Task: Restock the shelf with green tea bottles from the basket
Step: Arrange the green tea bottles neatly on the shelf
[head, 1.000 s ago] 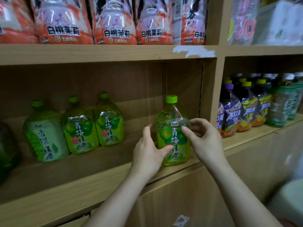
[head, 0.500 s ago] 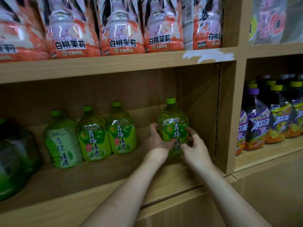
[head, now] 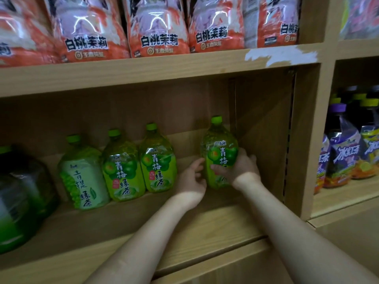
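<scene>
Green-capped tea bottle upright at back right of shelf, apart from three-bottle row | right hand wraps its label | left hand relaxed beside it, contact unclear | advice: slide it left to close gap, base flat, label forward, release gently

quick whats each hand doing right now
Left hand: open, fingers relaxed, just beside the green plum tea bottle.
Right hand: gripping that bottle.
</scene>
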{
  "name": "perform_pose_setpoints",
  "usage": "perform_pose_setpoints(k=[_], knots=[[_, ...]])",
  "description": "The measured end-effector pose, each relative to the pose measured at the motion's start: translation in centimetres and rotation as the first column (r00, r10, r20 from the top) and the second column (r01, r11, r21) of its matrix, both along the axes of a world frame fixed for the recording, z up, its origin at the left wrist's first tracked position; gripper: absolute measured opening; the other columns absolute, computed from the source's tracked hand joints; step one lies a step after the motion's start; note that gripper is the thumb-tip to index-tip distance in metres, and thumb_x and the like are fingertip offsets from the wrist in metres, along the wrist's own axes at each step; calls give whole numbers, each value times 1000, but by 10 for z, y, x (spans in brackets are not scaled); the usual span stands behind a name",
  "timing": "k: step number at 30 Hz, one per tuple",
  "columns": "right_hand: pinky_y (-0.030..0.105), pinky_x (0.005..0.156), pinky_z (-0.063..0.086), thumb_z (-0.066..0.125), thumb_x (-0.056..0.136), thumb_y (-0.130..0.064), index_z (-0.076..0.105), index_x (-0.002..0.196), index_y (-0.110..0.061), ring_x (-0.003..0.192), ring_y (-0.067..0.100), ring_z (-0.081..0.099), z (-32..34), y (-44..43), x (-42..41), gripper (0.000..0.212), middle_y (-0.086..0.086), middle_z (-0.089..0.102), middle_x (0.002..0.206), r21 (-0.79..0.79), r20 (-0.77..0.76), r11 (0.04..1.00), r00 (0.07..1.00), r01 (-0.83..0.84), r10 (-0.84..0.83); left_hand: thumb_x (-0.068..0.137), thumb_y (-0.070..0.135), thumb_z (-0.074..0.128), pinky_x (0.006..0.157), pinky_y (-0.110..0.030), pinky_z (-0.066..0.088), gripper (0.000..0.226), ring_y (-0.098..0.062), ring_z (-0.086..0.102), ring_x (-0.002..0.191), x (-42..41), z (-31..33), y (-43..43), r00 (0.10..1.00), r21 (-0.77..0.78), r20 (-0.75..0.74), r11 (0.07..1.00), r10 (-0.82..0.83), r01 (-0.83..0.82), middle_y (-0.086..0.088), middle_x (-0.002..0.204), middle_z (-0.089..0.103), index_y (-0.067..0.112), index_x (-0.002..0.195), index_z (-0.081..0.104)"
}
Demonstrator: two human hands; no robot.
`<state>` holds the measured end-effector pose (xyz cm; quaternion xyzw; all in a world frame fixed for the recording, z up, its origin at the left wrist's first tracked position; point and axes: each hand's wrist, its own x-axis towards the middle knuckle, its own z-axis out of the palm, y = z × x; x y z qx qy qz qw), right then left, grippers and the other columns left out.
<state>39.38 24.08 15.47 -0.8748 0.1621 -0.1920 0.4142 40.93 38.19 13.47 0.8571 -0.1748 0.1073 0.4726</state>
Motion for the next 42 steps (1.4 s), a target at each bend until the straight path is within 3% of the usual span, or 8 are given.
perform_pose_setpoints(k=[6,13,21,29,32,35,39,42], knots=[[40,89,51,84,62,-45,38,125,-13,112,31,59,5,11,1,84,11,58,125,128,76,987,993,-95,85,78,-7,61,95,-42,49,68,-23,61,107,-4,-1,1,993,-203,-111,978,30,-52,-12,127,60,13,139,39],[42,81,55,90,49,-47,47,104,-21,95,24,65,7,43,-22,74,2,66,104,88,131,952,951,-292,279,75,35,75,75,-34,55,39,-19,68,80,-43,12,67,952,-73,78,954,298,-292,-1,87,71,21,109,62],[46,86,52,84,68,-30,43,81,-27,98,30,65,4,96,-10,43,10,69,105,73,106,920,920,-386,378,78,19,75,79,-45,55,30,-24,66,83,-36,-1,116,936,-217,87,923,342,-317,-1,91,65,21,97,52],[35,89,49,67,86,-30,43,125,-14,111,33,60,9,120,-24,49,12,63,121,15,-2,956,956,-294,294,84,25,68,79,-33,48,34,-30,63,96,-33,7,118,895,-9,122,902,430,-432,-8,107,69,11,111,56],[39,97,47,63,86,-23,36,139,-19,117,34,57,9,114,-49,59,15,59,128,17,-26,952,952,-305,306,85,27,67,86,-38,49,41,-30,62,102,-45,12,119,909,0,75,912,410,-411,-10,114,67,13,120,52],[40,90,51,62,88,-19,40,138,-17,105,29,63,19,94,-93,55,15,63,121,54,-5,938,939,-343,343,86,23,63,88,-37,49,39,-25,61,104,-74,19,121,897,-63,214,922,386,-382,-6,116,63,19,124,53],[33,77,56,58,93,-19,57,121,-20,86,18,70,46,60,-178,28,7,70,105,45,-52,867,866,-496,498,89,12,59,75,-10,44,21,5,60,86,-143,22,114,909,-143,388,984,152,-104,15,93,66,30,97,66],[33,78,59,60,91,-24,60,113,-26,84,10,70,58,35,-241,23,-1,72,96,-103,-106,878,883,-467,457,90,11,58,68,-22,52,27,0,64,70,-182,16,100,955,-151,296,985,-36,84,15,75,69,37,86,66]])
